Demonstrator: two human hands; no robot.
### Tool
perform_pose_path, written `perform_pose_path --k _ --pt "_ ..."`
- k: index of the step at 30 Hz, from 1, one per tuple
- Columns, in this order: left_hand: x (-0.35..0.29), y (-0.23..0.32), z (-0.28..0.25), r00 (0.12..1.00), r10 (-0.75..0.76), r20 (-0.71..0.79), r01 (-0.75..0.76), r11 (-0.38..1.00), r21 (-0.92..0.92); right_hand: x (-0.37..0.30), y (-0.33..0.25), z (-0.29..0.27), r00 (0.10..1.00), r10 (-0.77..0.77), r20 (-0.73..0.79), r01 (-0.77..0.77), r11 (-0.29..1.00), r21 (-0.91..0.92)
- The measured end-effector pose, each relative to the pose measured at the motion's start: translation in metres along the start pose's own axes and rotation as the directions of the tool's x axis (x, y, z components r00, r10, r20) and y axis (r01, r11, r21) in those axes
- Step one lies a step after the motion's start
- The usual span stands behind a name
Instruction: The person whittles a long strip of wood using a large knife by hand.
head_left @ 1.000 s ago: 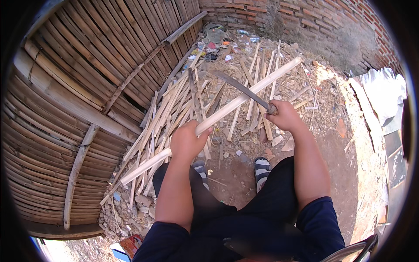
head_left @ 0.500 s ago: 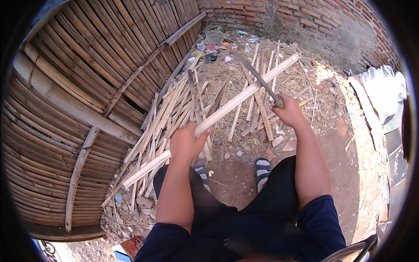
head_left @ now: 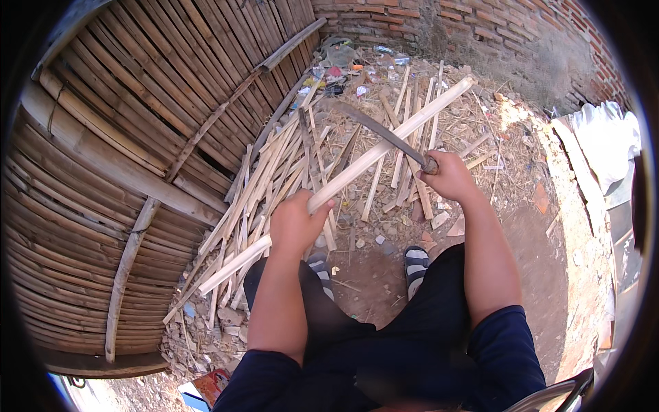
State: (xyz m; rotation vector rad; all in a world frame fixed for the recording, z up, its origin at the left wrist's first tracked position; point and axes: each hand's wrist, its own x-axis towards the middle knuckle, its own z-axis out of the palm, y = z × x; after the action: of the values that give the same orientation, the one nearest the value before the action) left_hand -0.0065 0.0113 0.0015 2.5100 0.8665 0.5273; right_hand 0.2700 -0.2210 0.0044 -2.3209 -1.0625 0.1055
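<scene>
Blade tip swings leftward above the pale wooden stick

Since the frame half a second ago, the long, slightly curved knife (head_left: 374,125) has turned so that its tip points further left and sits lower in the view, and the right hand (head_left: 449,178) has shifted slightly left with it. The pale wooden stick (head_left: 357,170) stays nearly where it was.

The right hand is clenched around the knife's handle, mostly hidden by the fist. The left hand (head_left: 295,220) grasps the stick below its middle, thumb along the near side. The stick slants from the lower left, beside the left knee, to the upper right, and the blade crosses in front of it; whether the two touch cannot be told.

Beyond the left hand, thin wooden slats (head_left: 264,189) lie in a loose heap alongside a bamboo wall (head_left: 151,89). More strips are scattered ahead, on rubble-strewn ground (head_left: 528,275). Colourful litter (head_left: 336,71) lies near the brick wall (head_left: 473,38), and white sheeting (head_left: 604,144) hangs at right.
</scene>
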Motion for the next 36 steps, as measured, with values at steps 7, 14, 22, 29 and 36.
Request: perform_pose_path --k 7,14,22,29,36 --pt "-0.002 0.01 -0.004 0.999 -0.008 0.032 0.006 0.998 0.058 -0.005 -0.001 -0.008 0.989 0.14 0.044 -0.143 0.988 0.066" --pt "-0.001 0.004 -0.004 0.997 -0.028 0.069 0.024 0.998 0.058 -0.009 -0.038 0.005 0.941 -0.103 0.324 0.113 0.993 -0.015" --pt "0.0 0.001 0.001 1.0 0.001 -0.001 -0.001 1.0 0.022 -0.001 0.01 -0.006 0.991 0.134 -0.016 -0.133 0.991 0.031" --pt "0.0 0.005 0.0 0.998 -0.045 0.043 0.043 0.998 0.046 -0.004 -0.002 -0.001 0.992 0.051 0.119 -0.053 0.998 0.013" --pt "-0.001 0.002 -0.002 0.998 -0.035 0.06 0.033 0.999 0.03 -0.005 -0.028 0.008 0.962 -0.092 0.256 0.1 0.995 -0.019"
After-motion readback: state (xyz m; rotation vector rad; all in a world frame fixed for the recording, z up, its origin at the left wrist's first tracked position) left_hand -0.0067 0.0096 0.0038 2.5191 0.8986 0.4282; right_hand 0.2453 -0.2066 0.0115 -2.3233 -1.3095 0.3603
